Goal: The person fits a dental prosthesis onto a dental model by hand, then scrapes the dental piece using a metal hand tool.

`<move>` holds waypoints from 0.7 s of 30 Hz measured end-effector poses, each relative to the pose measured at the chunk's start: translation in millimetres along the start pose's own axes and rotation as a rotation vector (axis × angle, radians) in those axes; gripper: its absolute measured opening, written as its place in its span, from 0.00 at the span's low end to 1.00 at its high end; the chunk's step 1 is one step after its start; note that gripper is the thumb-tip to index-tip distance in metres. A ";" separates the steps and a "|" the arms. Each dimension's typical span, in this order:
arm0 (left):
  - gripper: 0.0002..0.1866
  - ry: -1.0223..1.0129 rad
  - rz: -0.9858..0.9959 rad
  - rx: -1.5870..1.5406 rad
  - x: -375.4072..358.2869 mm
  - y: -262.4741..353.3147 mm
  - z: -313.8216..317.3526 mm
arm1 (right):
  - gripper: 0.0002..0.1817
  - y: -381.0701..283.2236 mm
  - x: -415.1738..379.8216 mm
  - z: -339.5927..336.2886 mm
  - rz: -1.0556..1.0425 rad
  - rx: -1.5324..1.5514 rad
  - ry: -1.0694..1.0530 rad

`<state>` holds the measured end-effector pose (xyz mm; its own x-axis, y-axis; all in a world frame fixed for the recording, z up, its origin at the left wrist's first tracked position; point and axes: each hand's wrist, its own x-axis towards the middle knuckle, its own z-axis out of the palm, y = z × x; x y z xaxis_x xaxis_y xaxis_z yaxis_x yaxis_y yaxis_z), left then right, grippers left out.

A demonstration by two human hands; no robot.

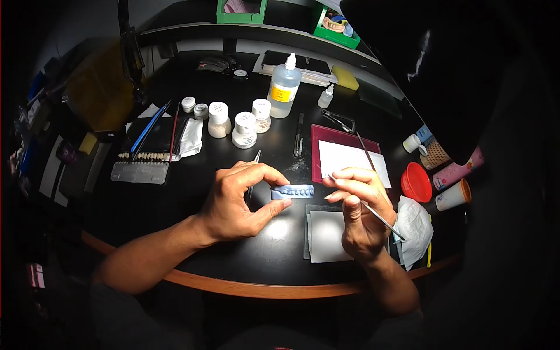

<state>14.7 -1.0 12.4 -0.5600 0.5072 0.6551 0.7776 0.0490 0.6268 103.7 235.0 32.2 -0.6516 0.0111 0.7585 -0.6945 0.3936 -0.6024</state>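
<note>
While my left hand (pixel 239 201) pinches the blue teeth strip (pixel 292 191) over the black table (pixel 192 186), w/ white jars (pixel 244 129) behind, my right hand (pixel 359 204) grips a thin tool (pixel 379 219) above the white pad (pixel 325 236); red cup (pixel 416 182) far right.

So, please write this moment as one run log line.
left hand: holds blue tooth strip | right hand: holds thin metal tool | surface: black table

A single head-worn camera looks forward and steeply down, close over a black worktable (pixel 175 192), wide-angle with dark vignetted corners.
</note>
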 end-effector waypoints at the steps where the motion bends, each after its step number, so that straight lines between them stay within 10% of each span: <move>1: 0.13 0.003 -0.004 0.000 -0.2 1.7 -0.3 | 0.09 0.4 -1.8 1.5 0.002 0.004 -0.013; 21: 0.16 -0.020 0.168 0.148 -2.9 3.5 1.6 | 0.10 -8.5 -7.2 5.9 -0.014 -0.085 -0.196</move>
<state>19.5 -0.9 12.0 -0.4147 0.5362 0.7352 0.8936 0.0877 0.4402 112.5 226.1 30.3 -0.6950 -0.1700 0.6987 -0.6806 0.4690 -0.5629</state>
